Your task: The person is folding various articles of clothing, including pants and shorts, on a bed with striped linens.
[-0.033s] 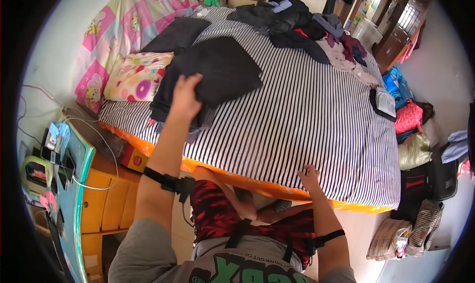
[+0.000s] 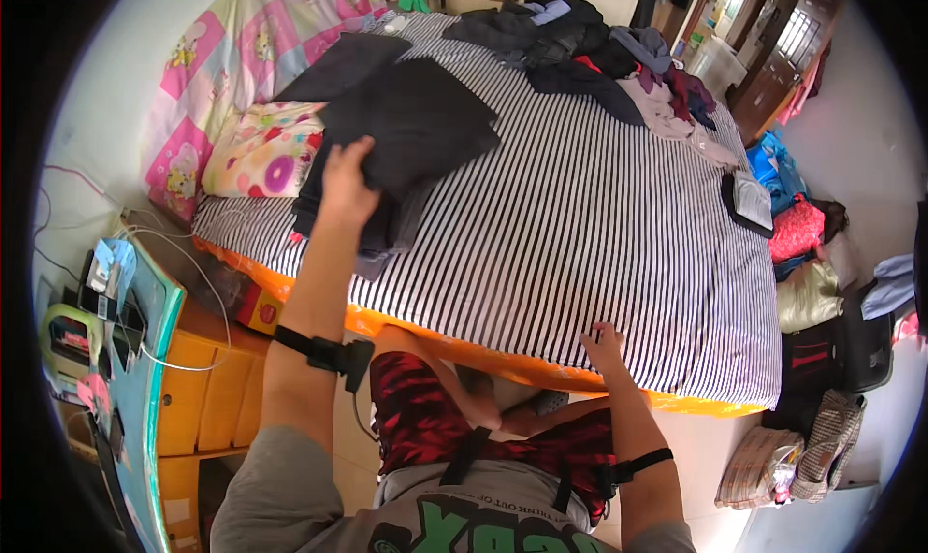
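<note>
My left hand [image 2: 348, 181] is closed on the near-left edge of a black folded garment [image 2: 420, 128], its kind not clear. The garment is tilted above the bed, over a pile of dark folded clothes [image 2: 387, 226] that it partly covers. Beyond it, a flat dark folded cloth [image 2: 343, 67] lies by the wall. My right hand [image 2: 604, 345] is empty at the front edge of the striped bed [image 2: 580, 234], its fingers bent and apart.
A colourful patterned pillow [image 2: 259, 157] lies left of the dark pile. At the far side is a heap of loose clothes [image 2: 619, 70]. A dark zip case [image 2: 749, 203] rests at the right edge. Left stands an orange cabinet [image 2: 217, 398] with trailing cables; bags [image 2: 812, 302] line the right.
My left hand has shifted slightly left with the black folded garment, which now lies more squarely over the pile. My right hand has stayed in place.
</note>
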### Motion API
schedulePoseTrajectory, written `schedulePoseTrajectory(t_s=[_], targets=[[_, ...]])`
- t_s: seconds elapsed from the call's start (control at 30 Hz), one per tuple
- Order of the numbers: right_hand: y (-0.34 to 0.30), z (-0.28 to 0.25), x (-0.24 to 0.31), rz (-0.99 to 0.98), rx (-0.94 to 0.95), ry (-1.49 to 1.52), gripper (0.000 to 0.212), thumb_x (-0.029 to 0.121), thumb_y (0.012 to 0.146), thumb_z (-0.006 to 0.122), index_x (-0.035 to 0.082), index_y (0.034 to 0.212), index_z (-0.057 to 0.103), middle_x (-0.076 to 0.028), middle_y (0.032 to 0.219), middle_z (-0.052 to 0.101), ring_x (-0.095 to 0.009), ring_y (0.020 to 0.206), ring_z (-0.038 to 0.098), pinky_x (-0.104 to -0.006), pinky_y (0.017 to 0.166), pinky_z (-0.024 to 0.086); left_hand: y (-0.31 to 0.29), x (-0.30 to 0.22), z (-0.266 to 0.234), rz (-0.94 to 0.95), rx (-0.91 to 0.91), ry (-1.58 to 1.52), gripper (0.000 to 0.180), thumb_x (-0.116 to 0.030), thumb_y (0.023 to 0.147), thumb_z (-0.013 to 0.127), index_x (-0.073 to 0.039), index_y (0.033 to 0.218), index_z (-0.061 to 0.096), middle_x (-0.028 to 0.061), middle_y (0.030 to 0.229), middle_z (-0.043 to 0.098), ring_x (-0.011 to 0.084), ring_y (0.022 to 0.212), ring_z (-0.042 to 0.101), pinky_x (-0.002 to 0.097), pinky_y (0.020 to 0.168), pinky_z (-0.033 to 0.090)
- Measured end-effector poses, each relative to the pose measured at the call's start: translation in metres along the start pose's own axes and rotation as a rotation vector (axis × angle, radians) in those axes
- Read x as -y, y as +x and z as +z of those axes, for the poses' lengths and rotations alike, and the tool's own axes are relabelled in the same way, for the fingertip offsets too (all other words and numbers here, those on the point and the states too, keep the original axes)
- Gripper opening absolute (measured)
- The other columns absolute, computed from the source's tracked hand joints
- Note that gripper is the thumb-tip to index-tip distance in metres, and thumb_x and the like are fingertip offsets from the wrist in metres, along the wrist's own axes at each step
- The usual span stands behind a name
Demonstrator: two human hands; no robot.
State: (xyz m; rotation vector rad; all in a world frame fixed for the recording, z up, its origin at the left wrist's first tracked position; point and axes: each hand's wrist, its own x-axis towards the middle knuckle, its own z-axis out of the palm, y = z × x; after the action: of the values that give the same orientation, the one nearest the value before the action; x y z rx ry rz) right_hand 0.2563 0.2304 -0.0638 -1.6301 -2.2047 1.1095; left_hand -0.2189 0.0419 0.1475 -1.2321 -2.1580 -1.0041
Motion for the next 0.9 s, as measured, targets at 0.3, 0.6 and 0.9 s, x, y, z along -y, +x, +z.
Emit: schedulePoseTrajectory(t_s=[0.3,0.6,0.9], targets=[[-0.007,-0.005,0.018,-0.055,-0.011,-0.075,0.054,0.027,0.079,0.072,0.007,0.119,0.042,-0.030,0.124,0.033,-0.043,0.107,0.050,-0.0425,0.096,0.043,-0.016,0.112,0.010,-1.318,-0.015,-0.995,0.036,-0.011,0.087,0.064,0.004,0.118,0.052,0.0158,0.102,0.059,0.0289,0.093,0.060,0.0461,0.088,0.051],[-0.004,-0.008,0.022,-0.026,0.017,-0.103,0.056,0.027,0.080,0.071,0.008,0.121,0.038,-0.029,0.124,0.031,-0.044,0.107,0.050,-0.0437,0.096,0.043,-0.008,0.031,0.018,0.000,-0.252,0.364,0.059,-0.029,0.085,0.062,-0.012,0.138,0.046,0.0261,0.141,0.040,0.0416,0.129,0.040,0.0529,0.102,0.035],[0.001,0.002,0.001,-0.053,-0.040,-0.023,0.056,0.028,0.077,0.075,0.007,0.117,0.042,-0.030,0.123,0.030,-0.046,0.100,0.052,-0.0461,0.094,0.044,-0.020,-0.021,0.056,0.105,0.219,0.466,0.056,-0.030,0.089,0.057,-0.006,0.138,0.045,0.0242,0.153,0.021,0.0394,0.142,0.022,0.0522,0.113,0.022]])
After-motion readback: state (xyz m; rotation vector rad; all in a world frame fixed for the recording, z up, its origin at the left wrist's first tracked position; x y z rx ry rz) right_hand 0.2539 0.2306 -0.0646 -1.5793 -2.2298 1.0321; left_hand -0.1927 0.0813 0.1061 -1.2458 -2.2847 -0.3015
